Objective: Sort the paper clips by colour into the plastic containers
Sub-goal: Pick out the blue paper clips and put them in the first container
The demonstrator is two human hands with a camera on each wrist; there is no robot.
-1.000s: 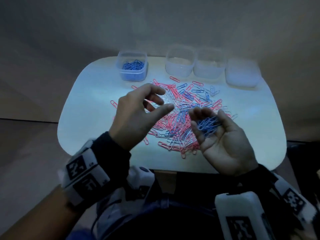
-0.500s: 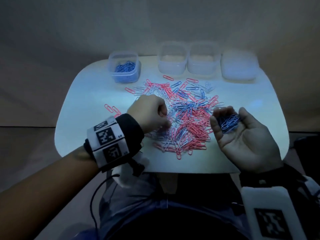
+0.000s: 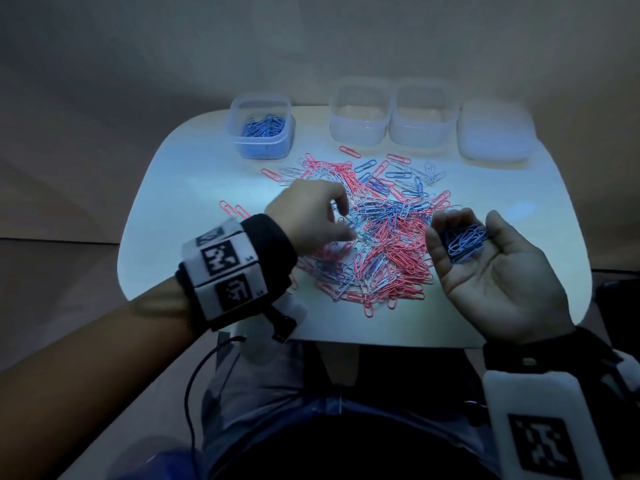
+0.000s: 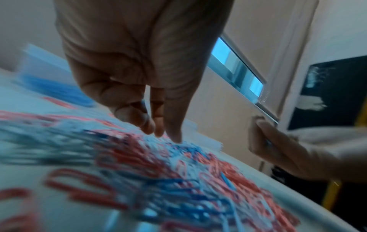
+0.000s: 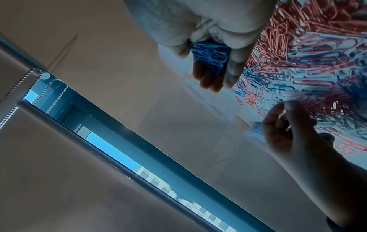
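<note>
A mixed pile of pink, blue and white paper clips [image 3: 377,237] covers the middle of the white table [image 3: 180,202]. My left hand [image 3: 311,216] hangs over the pile's left side with its fingers curled down. In the left wrist view its thumb and fingertips [image 4: 174,136] touch the clips, but blur hides whether one is pinched. My right hand [image 3: 491,271] is held palm up at the pile's right edge, its fingers curled round a bunch of blue clips [image 3: 464,242], which the right wrist view also shows [image 5: 210,56]. A clear container [image 3: 259,129] at the back left holds blue clips.
Two clear containers [image 3: 360,116] [image 3: 422,116] with nothing in them stand side by side at the back. Right of them sits a cloudy lidded box [image 3: 495,133]. A few stray pink clips [image 3: 232,209] lie left of the pile. The table's near edge runs above my lap.
My left hand came down from above the pile, turned over and now reaches into its left side. My right hand shifted right, still cupping the blue clips.
</note>
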